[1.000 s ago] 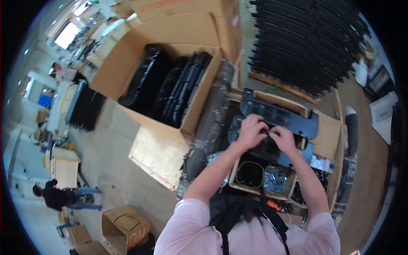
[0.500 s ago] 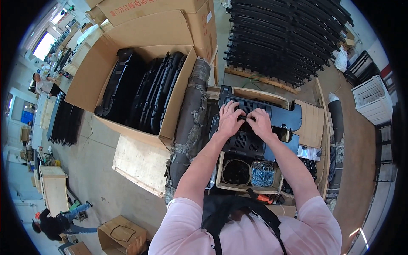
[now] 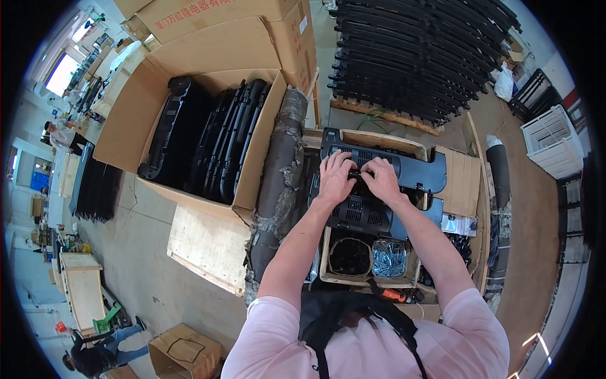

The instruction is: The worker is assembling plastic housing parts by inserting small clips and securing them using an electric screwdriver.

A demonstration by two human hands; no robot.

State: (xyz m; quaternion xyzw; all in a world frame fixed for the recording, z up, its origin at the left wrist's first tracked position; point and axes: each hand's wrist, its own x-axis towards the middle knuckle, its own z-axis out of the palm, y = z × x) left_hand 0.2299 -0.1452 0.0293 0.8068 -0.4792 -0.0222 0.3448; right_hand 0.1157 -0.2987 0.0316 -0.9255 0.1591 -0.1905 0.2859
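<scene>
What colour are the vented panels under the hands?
Vented panels: black, bluish sheen; best in head view.

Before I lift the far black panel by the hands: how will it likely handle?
The far black panel is probably stiff: its long edge shows no obvious sag. Its sheen suggests a smooth, perhaps slippery face. Broad and flat-looking, it seems unlikely to roll.

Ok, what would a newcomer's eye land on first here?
The open cardboard box of black parts, left of centre, stands out most. Next come the person's hands, close together over dark panels near the middle, and the big stack of black slats at upper right.
</scene>
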